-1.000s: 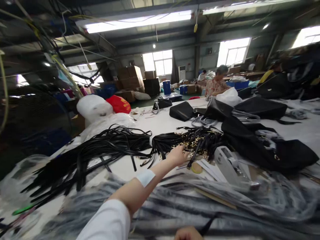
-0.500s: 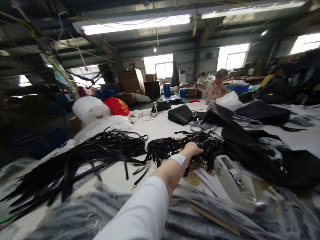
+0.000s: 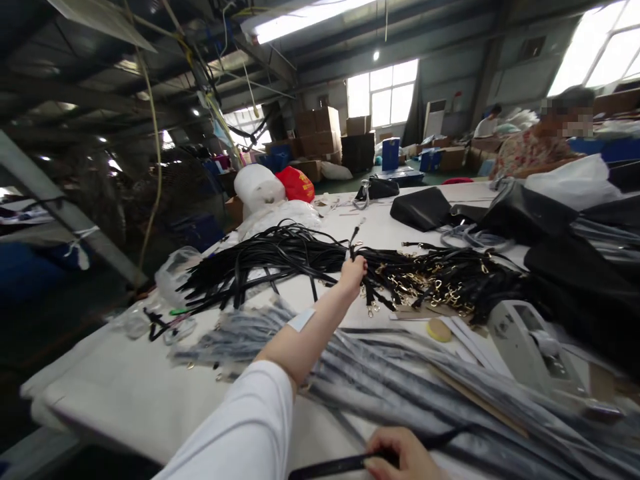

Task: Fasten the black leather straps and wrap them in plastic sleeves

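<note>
Across the table lies a big bundle of black straps [image 3: 270, 257], with gold metal clasps [image 3: 440, 290] clustered at its right part. My left hand [image 3: 354, 272] reaches out to the bundle's middle, its fingers closed on a black strap [image 3: 353, 248] whose end sticks up above the fist. How many straps it grips is hard to tell. At the bottom edge my right hand [image 3: 400, 455] is closed on another black strap [image 3: 327, 467], which runs out to the left of the fingers. Plastic-wrapped grey strips [image 3: 380, 370] lie between the two hands.
A grey tape dispenser [image 3: 530, 347] and a yellow tape roll [image 3: 439, 330] stand on the right. Black bags [image 3: 420, 208] lie behind. White wrapped bundles [image 3: 259, 185] and a red bag [image 3: 296, 184] are at the back left. A person [image 3: 537, 143] sits across the table.
My left hand has moved left along the bundle, from the clasp cluster to its middle. My right hand has come into view with a strap. The view has turned left.
</note>
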A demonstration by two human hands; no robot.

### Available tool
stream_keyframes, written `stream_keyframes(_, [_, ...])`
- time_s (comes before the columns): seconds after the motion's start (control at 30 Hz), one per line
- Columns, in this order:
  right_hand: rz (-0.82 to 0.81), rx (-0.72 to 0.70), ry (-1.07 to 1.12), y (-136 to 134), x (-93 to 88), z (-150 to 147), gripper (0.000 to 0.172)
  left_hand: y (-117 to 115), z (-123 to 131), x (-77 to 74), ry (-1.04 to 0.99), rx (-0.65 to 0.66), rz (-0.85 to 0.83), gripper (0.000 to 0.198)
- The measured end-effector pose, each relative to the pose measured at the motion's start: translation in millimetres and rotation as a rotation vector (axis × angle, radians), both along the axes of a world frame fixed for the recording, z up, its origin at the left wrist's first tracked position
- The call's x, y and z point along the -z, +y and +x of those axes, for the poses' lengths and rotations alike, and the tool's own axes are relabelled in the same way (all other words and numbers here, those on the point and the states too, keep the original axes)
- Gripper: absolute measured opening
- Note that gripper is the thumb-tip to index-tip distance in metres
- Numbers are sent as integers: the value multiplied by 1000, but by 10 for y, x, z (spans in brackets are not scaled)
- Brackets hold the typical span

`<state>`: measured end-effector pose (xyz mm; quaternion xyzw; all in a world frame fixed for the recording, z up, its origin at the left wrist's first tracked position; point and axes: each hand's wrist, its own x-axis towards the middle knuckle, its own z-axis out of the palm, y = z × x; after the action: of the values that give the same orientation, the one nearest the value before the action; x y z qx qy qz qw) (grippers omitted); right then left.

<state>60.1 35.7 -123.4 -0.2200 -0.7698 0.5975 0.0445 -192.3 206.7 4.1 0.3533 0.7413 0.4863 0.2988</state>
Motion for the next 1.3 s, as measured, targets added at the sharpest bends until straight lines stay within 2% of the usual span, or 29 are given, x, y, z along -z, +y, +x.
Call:
stream_keyframes(0.07, [-5,12,25,-39,-111,0,20,-495,-213,140,-51,0,-70,35])
stream_keyframes(0.17, [-14,-17,52,-54,-253,14,20,-1223,-386,377,-75,41,-232,32])
stream_keyframes(0.23, [-20,-45,47,-42,-296,23,21,-1587,-457,464,-32,58,-324,32])
stream_keyframes(0.3, [-28,-56,40,-25,-302,29,22,-1808,-523,470,70,50,-377,32])
stream_keyframes(0.37, [-37,-59,45,-8,-287,35,24,-1900,-569,420,220,36,-387,30])
stream_keyframes(0.43, [-57,-46,62,9,-260,45,26,-1897,-567,358,380,54,-366,24])
stream_keyframes(0.6, [-224,55,119,26,-183,76,36,-1654,-335,327,655,267,-297,19])
stream_keyframes(0.7, [-324,145,158,17,-176,75,43,-1459,-175,381,759,351,-296,25])
stream_keyframes(0.8, [-361,195,172,6,-204,64,47,-1323,-62,416,817,360,-323,35])
stream_keyframes(0.93, [-397,240,194,1,-216,65,47,-1317,27,341,825,355,-311,37])
stream_keyframes(1.07, [-471,323,242,27,-173,86,46,-1585,-2,37,761,344,-251,20])
stream_keyframes(1.2, [-556,400,295,77,-140,107,45,-2173,-70,-372,607,418,-204,18])
stream_keyframes(1.23, [-575,412,306,89,-136,112,44,-2341,-58,-445,526,458,-203,19])
stream_keyframes(1.3, [-606,427,320,108,-135,120,43,-2644,13,-515,157,529,-177,20])
